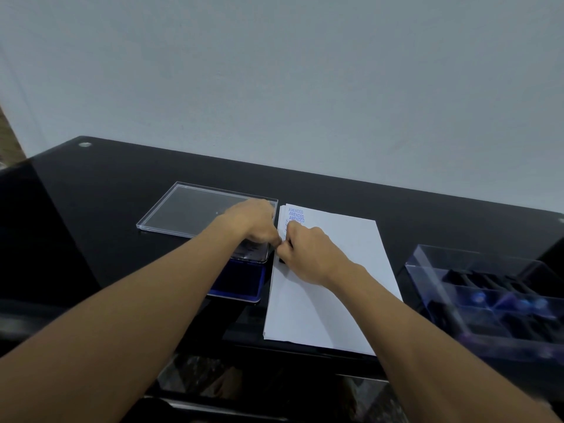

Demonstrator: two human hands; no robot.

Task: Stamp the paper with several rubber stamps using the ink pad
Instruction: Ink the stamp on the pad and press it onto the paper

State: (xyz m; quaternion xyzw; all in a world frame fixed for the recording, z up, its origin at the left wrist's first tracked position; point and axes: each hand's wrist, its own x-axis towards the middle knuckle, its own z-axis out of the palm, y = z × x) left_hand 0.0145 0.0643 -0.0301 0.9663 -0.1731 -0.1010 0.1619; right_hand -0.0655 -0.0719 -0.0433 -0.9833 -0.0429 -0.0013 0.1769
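Black glass forms the worktop (106, 209) before you. Near the middle of its near edge lies the stack of white paper (335, 285), its long axis running away from you towards the far edge. Your right hand (308, 254) is curled down at the paper's left edge, fingers closed round a small black rubber stamp (281, 260), of which only a dark sliver shows beneath the knuckles. Your left hand (253, 221) meets it there with bent fingertips; I cannot tell whether it pinches the stamp too or merely steadies the sheet.

Blue AMENDED imprints (296, 215) run in a column at the paper's far left corner, just beyond your hands, so the stamp looks due to land next in line below them. The blue rectangular ink pad (241, 282) lies just left of the paper, beneath your left wrist, its clear plastic lid (189, 209) opened towards the far edge. Re-inking would be a short leftward move for the right hand, with the left in its way.

Towards the worktop's right edge, well apart, stands a clear plastic box of further stamps (488, 288), nearer your right hand. A plain pale grey wall (274, 71) rises behind.
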